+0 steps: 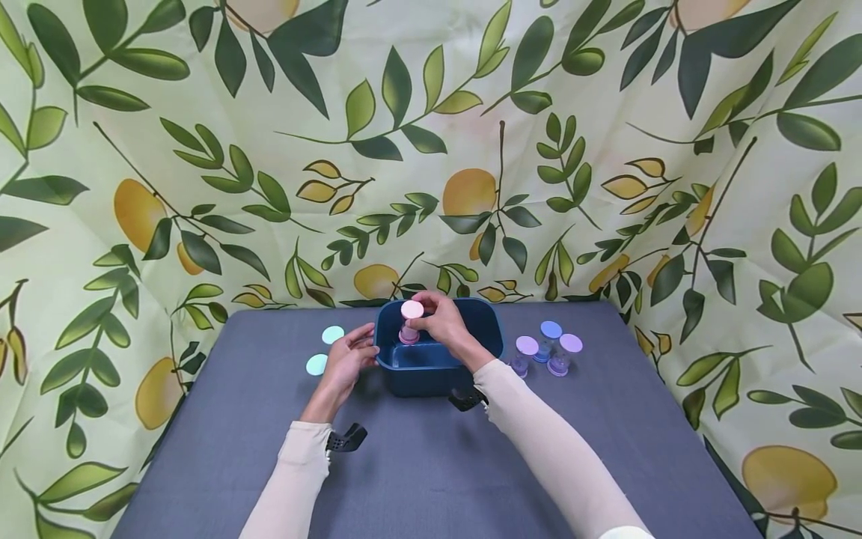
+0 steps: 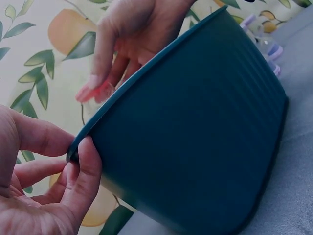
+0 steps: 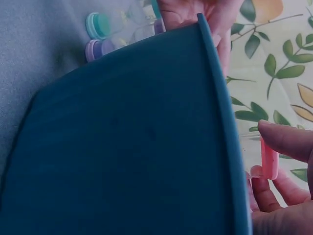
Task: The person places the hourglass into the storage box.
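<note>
So, the right hand (image 1: 444, 323) has a pink-lidded jar (image 1: 412, 310) pinched at the blue bin's (image 1: 420, 383) opening, toward its left end, while the left hand (image 1: 347, 361) pinches the rim there. Three jars (image 1: 527, 346) sit just right, two green-lidded ones (image 1: 316, 364) left.

1. The dark blue bin (image 1: 420, 385), open-topped, stands upright; my left hand (image 1: 349, 361) pinches its rim.
2. I hold the clear, pink-lidded jar (image 1: 409, 327) nearly upright in my right hand (image 1: 441, 322), lid above the bin's rim.
</note>
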`<control>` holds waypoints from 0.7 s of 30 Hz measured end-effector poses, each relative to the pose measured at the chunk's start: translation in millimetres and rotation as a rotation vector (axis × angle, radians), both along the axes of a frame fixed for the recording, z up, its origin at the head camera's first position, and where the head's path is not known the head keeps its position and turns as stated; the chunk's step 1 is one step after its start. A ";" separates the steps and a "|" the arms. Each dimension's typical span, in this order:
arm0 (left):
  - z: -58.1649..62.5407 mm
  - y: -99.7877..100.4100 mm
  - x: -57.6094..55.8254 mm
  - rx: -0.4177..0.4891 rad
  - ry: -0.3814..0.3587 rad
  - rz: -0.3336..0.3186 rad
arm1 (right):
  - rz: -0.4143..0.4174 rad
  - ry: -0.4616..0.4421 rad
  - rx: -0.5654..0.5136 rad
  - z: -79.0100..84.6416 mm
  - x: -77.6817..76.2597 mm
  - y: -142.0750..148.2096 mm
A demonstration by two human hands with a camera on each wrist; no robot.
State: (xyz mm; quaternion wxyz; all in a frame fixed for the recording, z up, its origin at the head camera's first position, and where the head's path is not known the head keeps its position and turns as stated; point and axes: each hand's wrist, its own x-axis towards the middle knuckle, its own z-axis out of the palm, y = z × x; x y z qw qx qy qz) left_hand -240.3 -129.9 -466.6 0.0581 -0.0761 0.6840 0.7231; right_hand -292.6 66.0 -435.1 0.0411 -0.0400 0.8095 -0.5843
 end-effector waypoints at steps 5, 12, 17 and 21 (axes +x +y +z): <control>-0.5 0.3 -0.6 -0.006 0.001 0.002 | -0.003 -0.015 0.036 -4.9 -3.0 -5.4; -0.7 -0.3 0.0 -0.002 -0.002 -0.002 | 0.011 -0.066 0.050 -12.9 -8.0 -10.4; 0.3 -0.5 0.7 0.004 -0.003 -0.007 | 0.015 -0.083 0.069 -18.2 -11.8 -12.1; 0.6 -0.5 0.3 0.005 -0.001 -0.008 | 0.021 -0.095 0.088 -21.7 -14.1 -13.8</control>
